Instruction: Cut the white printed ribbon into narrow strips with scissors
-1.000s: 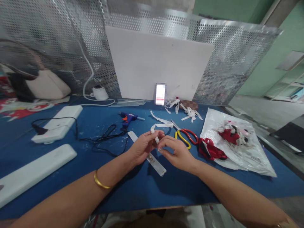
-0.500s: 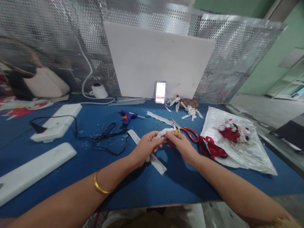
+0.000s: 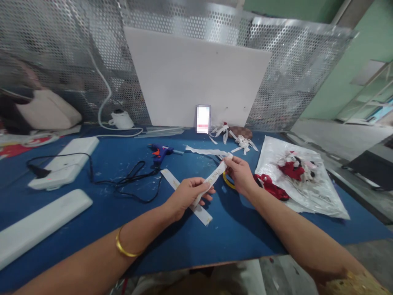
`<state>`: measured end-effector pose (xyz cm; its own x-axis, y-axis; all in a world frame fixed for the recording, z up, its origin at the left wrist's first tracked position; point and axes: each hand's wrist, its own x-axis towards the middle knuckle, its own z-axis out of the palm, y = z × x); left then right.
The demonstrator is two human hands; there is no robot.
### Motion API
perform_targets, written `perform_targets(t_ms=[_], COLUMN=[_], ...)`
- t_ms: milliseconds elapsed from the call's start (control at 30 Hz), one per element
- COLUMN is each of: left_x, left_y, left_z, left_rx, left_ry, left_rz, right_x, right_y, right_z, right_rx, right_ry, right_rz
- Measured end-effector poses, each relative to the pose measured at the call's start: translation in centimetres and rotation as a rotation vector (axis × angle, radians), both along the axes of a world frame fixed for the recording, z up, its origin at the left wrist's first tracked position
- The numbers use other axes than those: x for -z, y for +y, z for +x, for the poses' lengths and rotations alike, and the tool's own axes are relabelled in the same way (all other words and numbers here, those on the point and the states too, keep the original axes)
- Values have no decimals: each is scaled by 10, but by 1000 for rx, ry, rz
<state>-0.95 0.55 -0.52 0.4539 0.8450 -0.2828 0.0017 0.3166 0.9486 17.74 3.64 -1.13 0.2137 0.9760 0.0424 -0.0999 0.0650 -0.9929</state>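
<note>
A white ribbon (image 3: 216, 173) with gold-coloured print stretches between my two hands above the table. My left hand (image 3: 190, 192) pinches its lower part between thumb and fingers. At the upper end, my right hand (image 3: 241, 172) has its fingertips closed on the ribbon. Under the left hand lies a second printed white strip (image 3: 202, 215), slanting across the blue table. Another white ribbon length (image 3: 202, 151) runs behind my hands. Scissors with a yellow handle part (image 3: 228, 181) sit beneath my right hand, mostly hidden by it.
A blue glue gun (image 3: 161, 152) with a black cord lies left of centre, near a white power strip (image 3: 69, 159). A phone (image 3: 203, 119) leans on the white board (image 3: 196, 78). Right, a plastic bag (image 3: 325, 200) bears red and white fabric pieces (image 3: 296, 168). A long white case (image 3: 46, 223) lies front left.
My hands have moved apart, and the ribbon bunched between them is now drawn out lengthwise. My right hand has shifted up, covering most of the scissors. The view has shifted slightly.
</note>
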Motion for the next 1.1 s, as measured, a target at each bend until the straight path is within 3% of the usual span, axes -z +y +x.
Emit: perform_targets(t_ms=[100,233,333,433,500,600,733,800,867,1033,1100], left_x=[-2,-7,-12,-24,-37,-67,-108,-116,-109,-60,-48], left_y=[0,-1,3,13,22,28,20,11,4,-1,1], left_z=[-3,-6,-9,-17,-26,-39,-38,-27,-14,2,0], left_rx=[-9,150,99,-139,-293,-425,-398,-389,-426,-459,-454], left_ry=[77,114,-165,-568,-735,-814,-811,-749,-643,-414,-368], left_rz=[75,108,-112,-322,-368,-351,-278,-255,-223,-303,-313], right_x=[-4,-14,-23,-28,-28,-25,-24,-25,-24,-19,-19], right_y=[5,5,1,-8,-13,-18,-16,-14,-12,-5,-4], right_z=[7,15,24,31,33,31,29,31,34,40,41], right_rx=[17,-85,-92,-59,-89,-146,-191,-211,-218,-184,-184], right_ry=[-206,-628,-989,-1276,-1413,-1535,-1570,-1547,-1503,-1328,-1223], right_rz=[64,65,5,-97,-171,-249,-296,-313,-328,-348,-336])
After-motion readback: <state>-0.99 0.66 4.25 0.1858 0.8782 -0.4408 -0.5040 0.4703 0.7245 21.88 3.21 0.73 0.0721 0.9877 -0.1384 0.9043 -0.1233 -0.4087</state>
